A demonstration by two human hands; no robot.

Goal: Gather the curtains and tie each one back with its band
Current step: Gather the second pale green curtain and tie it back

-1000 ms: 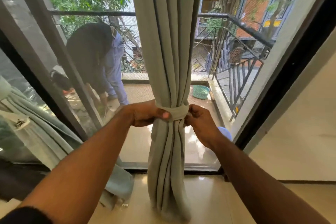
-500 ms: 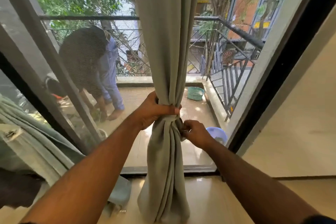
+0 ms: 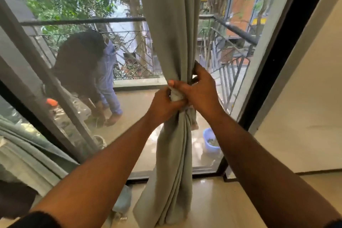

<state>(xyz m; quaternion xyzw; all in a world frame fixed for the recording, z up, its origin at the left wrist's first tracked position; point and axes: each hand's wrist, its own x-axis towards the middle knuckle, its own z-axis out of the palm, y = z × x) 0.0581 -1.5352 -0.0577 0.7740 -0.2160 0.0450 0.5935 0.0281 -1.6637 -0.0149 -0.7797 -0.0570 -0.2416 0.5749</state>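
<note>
A grey-green curtain hangs gathered into one bundle in front of the glass door and reaches the floor. At its waist a band of the same cloth wraps it, mostly hidden by my fingers. My left hand grips the band and the bundle from the left. My right hand comes from the right, its thumb pressed across the band's top and its fingers curled round the back of the curtain.
A second pale curtain lies bunched at the lower left. Behind the glass a person bends over on the balcony, near a blue tub and a metal railing. A cream wall stands at the right.
My right hand rose from below the band to its top and right side. My left hand dropped slightly and shifted onto the band. The view came closer to the curtain.
</note>
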